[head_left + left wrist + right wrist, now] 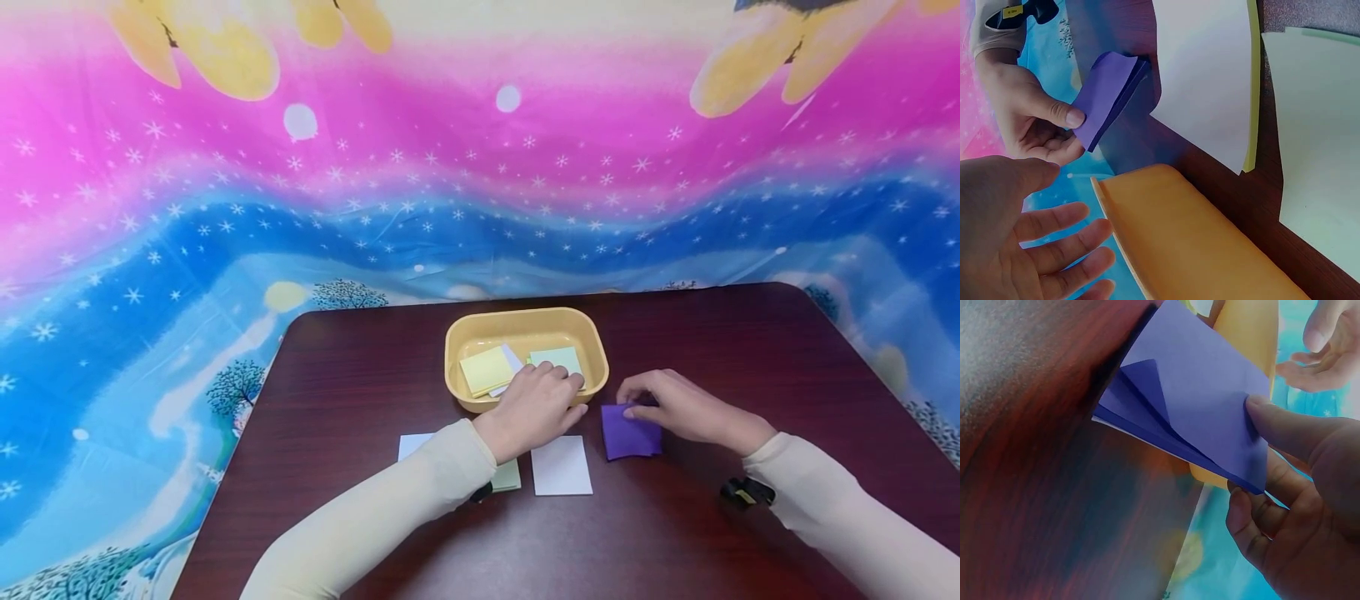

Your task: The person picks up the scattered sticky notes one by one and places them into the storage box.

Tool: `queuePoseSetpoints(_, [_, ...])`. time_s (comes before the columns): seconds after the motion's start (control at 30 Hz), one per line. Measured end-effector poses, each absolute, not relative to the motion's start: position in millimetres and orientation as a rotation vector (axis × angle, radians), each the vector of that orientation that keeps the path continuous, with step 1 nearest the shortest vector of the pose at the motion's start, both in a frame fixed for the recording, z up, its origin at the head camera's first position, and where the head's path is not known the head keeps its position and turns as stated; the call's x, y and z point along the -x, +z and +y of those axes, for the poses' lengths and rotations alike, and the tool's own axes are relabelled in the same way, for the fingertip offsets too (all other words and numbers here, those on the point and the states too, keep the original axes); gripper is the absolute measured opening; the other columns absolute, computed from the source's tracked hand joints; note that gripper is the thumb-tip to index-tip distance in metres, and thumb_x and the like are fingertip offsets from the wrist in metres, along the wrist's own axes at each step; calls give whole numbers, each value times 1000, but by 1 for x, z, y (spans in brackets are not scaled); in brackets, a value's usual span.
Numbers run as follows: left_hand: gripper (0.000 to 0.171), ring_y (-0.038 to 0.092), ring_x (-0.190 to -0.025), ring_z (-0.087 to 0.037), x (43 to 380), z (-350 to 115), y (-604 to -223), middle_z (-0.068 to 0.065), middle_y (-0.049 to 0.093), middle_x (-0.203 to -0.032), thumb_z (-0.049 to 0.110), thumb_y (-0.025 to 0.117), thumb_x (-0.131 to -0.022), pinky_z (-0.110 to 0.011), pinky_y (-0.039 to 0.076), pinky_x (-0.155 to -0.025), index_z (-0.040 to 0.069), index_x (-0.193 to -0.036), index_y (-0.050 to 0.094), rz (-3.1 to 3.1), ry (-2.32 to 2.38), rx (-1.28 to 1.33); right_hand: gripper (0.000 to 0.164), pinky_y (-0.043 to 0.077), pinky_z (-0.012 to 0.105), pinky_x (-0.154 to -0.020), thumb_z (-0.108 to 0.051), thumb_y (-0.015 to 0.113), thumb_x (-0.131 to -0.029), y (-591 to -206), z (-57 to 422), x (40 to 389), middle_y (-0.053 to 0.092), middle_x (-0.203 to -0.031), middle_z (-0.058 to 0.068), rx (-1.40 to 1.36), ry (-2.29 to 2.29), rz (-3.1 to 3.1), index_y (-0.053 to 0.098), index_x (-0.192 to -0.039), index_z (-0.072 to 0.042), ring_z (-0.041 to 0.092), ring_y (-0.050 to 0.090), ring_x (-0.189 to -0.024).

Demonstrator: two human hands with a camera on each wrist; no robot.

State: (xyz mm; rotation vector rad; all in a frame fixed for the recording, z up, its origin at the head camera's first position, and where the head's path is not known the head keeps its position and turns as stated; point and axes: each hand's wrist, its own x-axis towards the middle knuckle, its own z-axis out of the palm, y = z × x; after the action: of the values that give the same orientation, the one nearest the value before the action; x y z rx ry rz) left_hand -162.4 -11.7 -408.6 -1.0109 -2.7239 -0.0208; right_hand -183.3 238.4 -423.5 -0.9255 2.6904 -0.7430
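Observation:
My right hand (686, 408) pinches a purple sticky-note pad (632, 433) along its far edge, to the right of the yellow plastic box (452, 383). In the right wrist view the thumb lies on top of the pad (1204, 394), the fingers are underneath, and some upper sheets lift at one corner. My left hand (534, 407) hovers at the near side of the box. The left wrist view shows its fingers (1072, 250) loosely spread, holding nothing. Inside the box lie a yellow pad (484, 369), a pale lilac pad (513, 358) partly beneath it, and a light green pad (557, 358).
On the dark wooden table (360, 367), in front of the box, lie a white-topped pad (562, 467), a pale green pad (507, 477) and another white one (413, 446), the latter two partly hidden by the left arm. A printed cloth (480, 167) hangs behind.

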Motion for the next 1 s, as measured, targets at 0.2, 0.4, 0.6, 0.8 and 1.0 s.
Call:
queuePoseSetpoints(0.2, [25, 65, -84, -15, 162, -11, -408, 5, 70, -90, 44, 63, -97, -30, 50, -69, 20, -101, 69, -2725, -18, 1014, 11, 53, 24, -72, -9, 74, -90, -417, 237, 182, 69, -85, -12, 899, -746, 2683, 72, -93, -19, 0, 60, -79])
queuePoseSetpoints(0.4, [25, 64, -83, -14, 162, -9, -408, 5, 71, -91, 44, 62, -98, -30, 50, -69, 20, -102, 69, -2730, -26, 1015, 10, 52, 24, -71, -10, 74, -91, -411, 237, 181, 70, -85, -12, 884, -743, 2688, 72, -95, -19, 0, 60, -78])
queuePoseSetpoints(0.6, [25, 64, -84, -14, 163, -8, -407, 5, 70, -91, 43, 62, -98, -29, 50, -69, 20, -102, 69, -2729, -42, 1015, 11, 52, 24, -69, -8, 73, -91, -404, 237, 180, 70, -85, -12, 893, -743, 2713, 72, -94, -19, -1, 60, -78])
queuePoseSetpoints(0.8, [25, 64, -84, -14, 163, -8, -405, 5, 70, -91, 44, 60, -99, -30, 50, -70, 20, -102, 69, -2717, -36, 1020, 12, 51, 23, -68, -6, 74, -90, -399, 236, 181, 69, -82, -12, 913, -746, 2750, 71, -92, -18, -1, 60, -76])
queuePoseSetpoints(1.0, [25, 64, -85, -14, 163, -7, -404, 5, 70, -91, 44, 60, -99, -30, 51, -71, 20, -102, 69, -2714, -39, 1023, 12, 52, 23, -67, -6, 74, -89, -394, 236, 180, 69, -83, -11, 932, -749, 2769, 72, -93, -17, -1, 60, -76])
